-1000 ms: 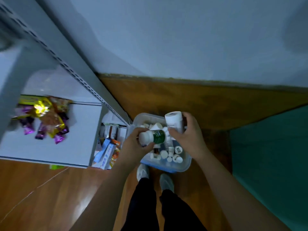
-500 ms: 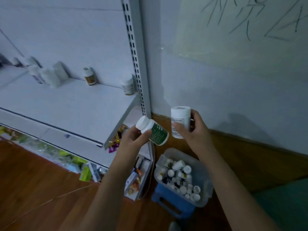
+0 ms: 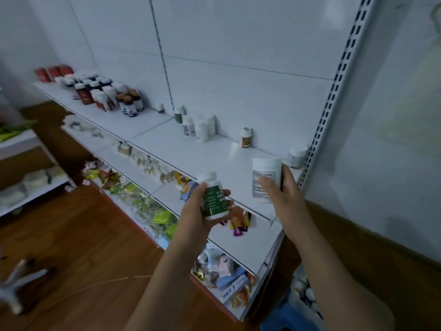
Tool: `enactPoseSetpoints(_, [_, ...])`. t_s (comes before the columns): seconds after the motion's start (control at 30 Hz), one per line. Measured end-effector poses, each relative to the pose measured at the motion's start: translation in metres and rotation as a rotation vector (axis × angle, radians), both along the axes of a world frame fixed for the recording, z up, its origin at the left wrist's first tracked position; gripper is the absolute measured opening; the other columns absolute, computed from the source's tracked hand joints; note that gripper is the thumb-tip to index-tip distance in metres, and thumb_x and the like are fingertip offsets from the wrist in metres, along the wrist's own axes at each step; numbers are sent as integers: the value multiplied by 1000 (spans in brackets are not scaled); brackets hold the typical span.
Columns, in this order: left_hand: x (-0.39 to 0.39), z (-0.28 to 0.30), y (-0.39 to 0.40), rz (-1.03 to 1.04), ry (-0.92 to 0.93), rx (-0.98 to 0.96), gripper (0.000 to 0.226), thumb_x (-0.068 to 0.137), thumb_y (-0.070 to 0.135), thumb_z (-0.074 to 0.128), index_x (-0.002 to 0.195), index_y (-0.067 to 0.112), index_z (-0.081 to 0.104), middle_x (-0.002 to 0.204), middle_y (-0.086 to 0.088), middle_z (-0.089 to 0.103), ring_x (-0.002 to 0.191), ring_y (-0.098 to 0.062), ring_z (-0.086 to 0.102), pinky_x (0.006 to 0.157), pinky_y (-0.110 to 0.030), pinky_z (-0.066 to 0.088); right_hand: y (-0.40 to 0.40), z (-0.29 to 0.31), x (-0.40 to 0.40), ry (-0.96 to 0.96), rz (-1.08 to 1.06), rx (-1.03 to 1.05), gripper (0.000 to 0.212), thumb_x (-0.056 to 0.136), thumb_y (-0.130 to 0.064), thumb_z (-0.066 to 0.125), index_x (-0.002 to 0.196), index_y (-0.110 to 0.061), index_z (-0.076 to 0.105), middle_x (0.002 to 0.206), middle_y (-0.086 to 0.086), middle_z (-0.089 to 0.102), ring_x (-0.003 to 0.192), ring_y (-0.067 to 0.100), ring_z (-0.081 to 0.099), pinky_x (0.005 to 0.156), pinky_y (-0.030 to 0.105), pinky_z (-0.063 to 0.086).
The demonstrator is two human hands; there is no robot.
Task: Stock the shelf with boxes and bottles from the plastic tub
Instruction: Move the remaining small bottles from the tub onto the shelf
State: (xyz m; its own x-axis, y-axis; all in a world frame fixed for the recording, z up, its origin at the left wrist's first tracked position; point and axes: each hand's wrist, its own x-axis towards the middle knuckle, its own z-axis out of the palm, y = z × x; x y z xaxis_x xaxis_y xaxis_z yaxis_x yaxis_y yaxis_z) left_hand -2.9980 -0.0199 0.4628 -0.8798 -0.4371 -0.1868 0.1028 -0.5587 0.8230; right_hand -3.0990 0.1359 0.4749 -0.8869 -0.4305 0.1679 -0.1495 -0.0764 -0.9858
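My left hand (image 3: 199, 211) grips a white-capped bottle with a green label (image 3: 213, 199), held upright in front of the top shelf's front edge. My right hand (image 3: 284, 194) holds a larger white bottle (image 3: 265, 173) upright over the right end of that white top shelf (image 3: 191, 149). The plastic tub (image 3: 306, 292) with several bottles shows partly at the bottom right, behind my right forearm, on a blue stool (image 3: 288, 318).
Several bottles stand along the top shelf's back: a white jar (image 3: 297, 155) by the right upright, an orange-labelled bottle (image 3: 246, 137), a white cluster (image 3: 198, 126), dark bottles (image 3: 105, 94) farther left. Lower shelves hold snack packets and boxes (image 3: 229, 278). The floor is wood.
The view has swung up from the tub to the shelf. Both hands have risen with their bottles from the tub to the height of the top shelf.
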Motion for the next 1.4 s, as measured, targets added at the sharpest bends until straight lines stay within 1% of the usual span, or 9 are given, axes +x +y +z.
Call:
enactPoseSetpoints(0.23, [37,-7,-77,70,-29,-43,49,86,45,53,115,8,62,90,-12,71,77,-23,68,74,-39,61,-94,-13,19,-54,59,6,28,79,-59,68,100,-41,62,95,-5,71,92,15,70,77,31,59])
enactPoseSetpoints(0.33, [37,-11,-106,89,-39,-80,56,80,48,55,119,8,61,91,-11,70,78,-24,67,73,-38,60,-127,-15,11,-72,78,11,26,83,-51,63,102,-33,61,96,-3,71,88,12,70,71,23,57])
enactPoseSetpoints(0.57, [-8,-25,-177,149,-119,-92,50,88,43,55,123,7,56,96,-14,69,82,-26,67,74,-39,61,-206,-30,-50,-49,84,55,21,89,-43,64,103,-28,60,98,1,69,88,12,69,72,25,57])
enactPoseSetpoints(0.7, [-54,-23,-220,144,-163,-185,50,80,45,60,116,11,58,95,-12,71,85,-27,69,81,-42,59,-251,-43,-95,-43,73,63,26,87,-45,66,106,-29,59,99,-1,69,91,13,67,76,28,56])
enactPoseSetpoints(0.83, [-102,-15,-267,113,-194,-275,46,76,41,64,114,16,59,92,-7,72,85,-24,70,78,-37,60,-293,-52,-134,-72,64,65,22,88,-39,67,107,-32,57,101,-8,68,87,0,65,69,17,51])
enactPoseSetpoints(0.97, [-142,-19,-305,103,-237,-281,33,87,32,63,115,14,59,94,-8,72,86,-24,71,79,-37,60,-321,-67,-166,-95,39,98,25,85,-44,66,106,-33,58,100,-10,68,84,-3,65,68,14,49])
enactPoseSetpoints(1.23, [-195,-40,-360,25,-245,-192,26,98,24,56,120,10,58,97,-10,71,87,-24,70,76,-37,59,-357,-93,-193,-129,3,161,14,93,-23,65,102,-29,57,93,-6,68,74,-5,64,63,12,49])
enactPoseSetpoints(1.33, [-214,-47,-382,-13,-244,-215,22,98,23,56,117,14,60,99,-8,71,88,-20,70,77,-35,59,-372,-100,-197,-121,-53,195,16,93,-21,66,103,-30,57,95,-8,69,76,-5,64,64,10,48])
enactPoseSetpoints(1.4, [-228,-51,-400,-41,-262,-323,21,98,28,56,118,24,59,103,-1,70,93,-14,68,77,-25,54,-383,-103,-199,-120,-108,211,17,92,-21,66,103,-31,57,96,-9,69,78,-5,64,65,10,47])
